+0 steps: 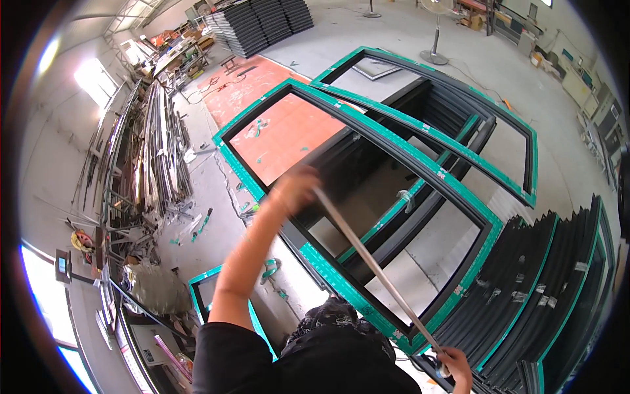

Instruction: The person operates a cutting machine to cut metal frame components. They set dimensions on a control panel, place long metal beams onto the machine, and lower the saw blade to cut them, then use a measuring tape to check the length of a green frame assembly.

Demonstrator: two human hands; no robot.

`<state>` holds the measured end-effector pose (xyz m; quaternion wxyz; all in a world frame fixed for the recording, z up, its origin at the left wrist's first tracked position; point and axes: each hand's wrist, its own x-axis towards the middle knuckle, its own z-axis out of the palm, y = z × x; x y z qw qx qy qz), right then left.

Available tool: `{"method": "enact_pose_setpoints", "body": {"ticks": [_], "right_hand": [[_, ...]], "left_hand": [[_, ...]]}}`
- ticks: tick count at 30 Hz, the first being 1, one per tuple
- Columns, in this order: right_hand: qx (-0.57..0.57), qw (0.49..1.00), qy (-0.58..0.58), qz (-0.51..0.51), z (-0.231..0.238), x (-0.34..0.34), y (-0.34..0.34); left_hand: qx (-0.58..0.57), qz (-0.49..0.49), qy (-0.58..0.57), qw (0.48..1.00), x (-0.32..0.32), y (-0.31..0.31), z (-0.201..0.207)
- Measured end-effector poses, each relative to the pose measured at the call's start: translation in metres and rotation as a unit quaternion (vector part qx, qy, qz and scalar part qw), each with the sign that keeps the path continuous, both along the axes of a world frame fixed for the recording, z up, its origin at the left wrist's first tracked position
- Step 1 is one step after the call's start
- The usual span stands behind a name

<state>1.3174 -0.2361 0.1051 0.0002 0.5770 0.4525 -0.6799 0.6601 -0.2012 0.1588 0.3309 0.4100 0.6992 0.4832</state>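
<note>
A long, thin, grey-brown metal strip (pixel 374 262) slants across a window frame (pixel 482 272) that is dark with green covering on its faces. My left hand (pixel 298 187), blurred by motion, is closed at the strip's far end above the frame's left side. Its single fingers do not show clearly. At the near right corner my right hand (pixel 454 366) is wrapped round the strip's other end, next to a small shiny rounded part. Beyond it lies a second green-covered frame (pixel 420 125), partly behind the first.
Dark profiles (pixel 512 282) stand packed at the right. A pedestal fan (pixel 434 56) is behind the frames, and a stack of dark frames (pixel 259 26) is at the back. Long metal lengths (pixel 161 144) lean along the left wall. An orange sheet (pixel 236 95) covers part of the floor.
</note>
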Motion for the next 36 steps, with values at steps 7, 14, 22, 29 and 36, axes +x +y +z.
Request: {"method": "enact_pose_setpoints", "body": {"ticks": [7,14,22,29,36], "right_hand": [[-0.002,1.0,0.004,0.028,-0.001,0.019,-0.016],[0.064,0.996,0.005,0.054,-0.026,-0.101,-0.004],[0.332,0.932,-0.105,0.102,-0.054,-0.007,-0.015],[0.334,0.932,-0.126,0.059,-0.076,0.056,-0.043],[0.365,0.913,-0.124,0.136,-0.073,0.006,-0.039]], "left_hand": [[-0.077,0.272,-0.179,0.942,-0.049,-0.036,-0.052],[-0.153,0.081,-0.419,0.891,0.218,-0.081,-0.112],[-0.098,0.374,-0.284,0.878,0.05,-0.048,-0.137],[-0.122,0.395,-0.29,0.863,-0.072,-0.057,-0.165],[-0.161,0.372,-0.305,0.862,-0.105,-0.058,-0.175]]}}
